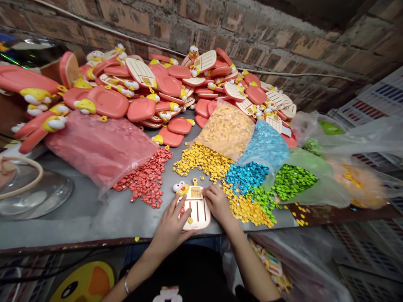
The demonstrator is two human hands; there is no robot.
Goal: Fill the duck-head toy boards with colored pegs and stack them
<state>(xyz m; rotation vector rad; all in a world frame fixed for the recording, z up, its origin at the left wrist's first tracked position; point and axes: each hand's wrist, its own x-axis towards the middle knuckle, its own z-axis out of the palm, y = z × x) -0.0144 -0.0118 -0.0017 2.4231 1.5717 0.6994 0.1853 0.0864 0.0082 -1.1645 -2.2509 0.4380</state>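
A cream board with dark slots and a yellow-beaked head with round white eyes lies at the table's front edge. My left hand rests over its left side, fingers spread, near red pieces in the left slot and a yellow piece. At the board's upper right, my right hand has its fingers bent together at the edge; whatever they hold, if anything, is too small to make out. Small red pieces lie to the left, yellow pieces behind, and blue pieces and green pieces to the right.
Red-backed boards are heaped along the brick wall. Bags of red, orange and blue pieces lie before them. A clear container stands left; more plastic bags lie right.
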